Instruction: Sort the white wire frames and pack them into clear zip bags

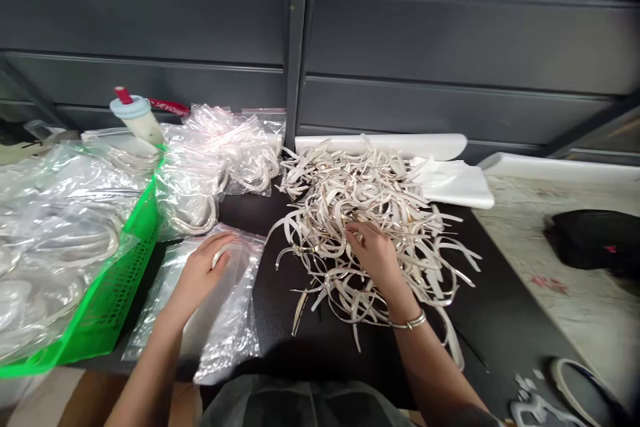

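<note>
In the head view a tangled pile of thin, curved cream strips with shiny metallic edges [360, 193] covers the middle of the black table. My right hand [375, 257], a bangle at its wrist, reaches into the front of this pile with curled fingertips closed on a strip. Over a stack of clear plastic bags [220, 320], my left hand [205, 270] has thumb and fingers bent together. Something small and white shows between them, too little of it visible to name.
At left stands a green plastic basket [127, 267] heaped with bagged white strips [65, 227]. More filled bags [225, 147] lie behind, beside a cup with a pale blue lid [131, 107]. White sheeting [450, 183] lies at the back. A roll of tape [583, 383] sits front right.
</note>
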Demonstrator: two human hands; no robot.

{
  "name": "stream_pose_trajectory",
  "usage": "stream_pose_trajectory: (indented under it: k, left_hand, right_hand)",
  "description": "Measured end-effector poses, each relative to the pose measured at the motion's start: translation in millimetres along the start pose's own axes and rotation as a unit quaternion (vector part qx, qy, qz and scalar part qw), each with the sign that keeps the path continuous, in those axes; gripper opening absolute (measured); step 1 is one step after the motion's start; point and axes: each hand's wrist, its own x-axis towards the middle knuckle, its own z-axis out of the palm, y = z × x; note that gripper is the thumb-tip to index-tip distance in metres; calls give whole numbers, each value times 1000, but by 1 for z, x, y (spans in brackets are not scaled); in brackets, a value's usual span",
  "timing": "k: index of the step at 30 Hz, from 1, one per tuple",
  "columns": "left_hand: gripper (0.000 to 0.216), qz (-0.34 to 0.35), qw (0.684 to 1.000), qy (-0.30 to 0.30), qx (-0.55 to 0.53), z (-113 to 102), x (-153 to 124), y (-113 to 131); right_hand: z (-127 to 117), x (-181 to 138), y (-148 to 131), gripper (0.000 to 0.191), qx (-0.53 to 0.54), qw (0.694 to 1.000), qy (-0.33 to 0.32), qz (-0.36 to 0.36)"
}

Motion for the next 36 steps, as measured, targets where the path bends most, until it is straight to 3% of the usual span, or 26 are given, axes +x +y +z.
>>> stream_pose_trajectory:
  k: [5,9,14,19,23,25,31,36]
  left_hand:
    - [32,-123,987,87,-63,0,-49,-12]
    - [28,-159,976,72,-129,14,-65,-6]
    - [24,-150,959,17,-240,33,-52,29]
    - [32,-191,870,-72,-449,50,-32,76]
    - [31,-248,784,-78,-564,61,-22,94]
    - [25,-272,762,-74,-583,63,-21,95]
    - [20,-233,799,-98,-545,64,-29,92]
    - [21,-217,808,-107,-536,67,-34,95]
  right_hand:
    - [14,5,6,22,-31,999,-28,2]
    - [13,2,4,21,18,999,-8,-29]
    - [6,-19,-17,13,107,988,26,-107]
    - [5,-50,-46,10,199,959,-56,-194]
    - [5,-64,-56,12,210,948,-113,-212]
    - [6,-67,-56,13,203,949,-122,-206]
    - [12,-70,-59,7,212,956,-83,-187]
    - [20,-72,-68,7,242,946,-59,-208]
